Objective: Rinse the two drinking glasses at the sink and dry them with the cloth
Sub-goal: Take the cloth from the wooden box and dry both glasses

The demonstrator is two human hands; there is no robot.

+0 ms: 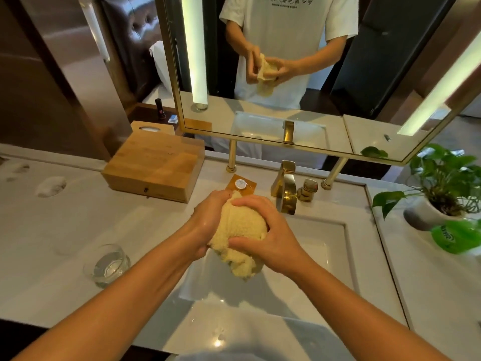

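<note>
Yellow cloth [242, 227] bunched between both grips, held above sink [335, 251], just in front of gold faucet [285, 188]. Left grip [205, 225] curled round cloth's left side. Right grip [270, 241] clasps cloth from right, fingers over top, thumb lower. Cloth tail hangs below grips. Whether anything is wrapped inside: cannot tell. One drinking glass [109, 264] upright on table [52, 256], well left of grips, untouched. Green packet [455, 237] at right edge bears white lettering, unreadable. Shirt print in mirror [338, 100] too distorted to read.
</note>
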